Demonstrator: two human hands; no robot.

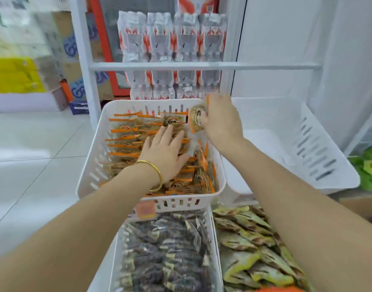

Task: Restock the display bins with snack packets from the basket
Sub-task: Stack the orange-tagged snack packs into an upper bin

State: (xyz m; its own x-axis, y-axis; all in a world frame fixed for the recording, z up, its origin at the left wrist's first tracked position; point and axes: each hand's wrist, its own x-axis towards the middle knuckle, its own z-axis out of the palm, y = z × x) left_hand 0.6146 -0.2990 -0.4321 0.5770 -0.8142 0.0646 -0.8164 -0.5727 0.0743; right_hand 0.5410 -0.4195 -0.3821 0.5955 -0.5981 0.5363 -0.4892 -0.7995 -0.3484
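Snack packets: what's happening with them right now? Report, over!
Left hand flat on orange-edged packets in white slotted bin. Right hand pinches single packet above bin's far right corner. Nothing seen in the way.

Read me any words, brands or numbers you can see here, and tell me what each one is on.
"Ga": blue letters on the brown cardboard boxes, rest blurred.
Orange tag on the white slotted bin: too blurred.
Print on the orange-edged snack packet in the right hand: too blurred.
Hanging silver-and-red pouches: too blurred.
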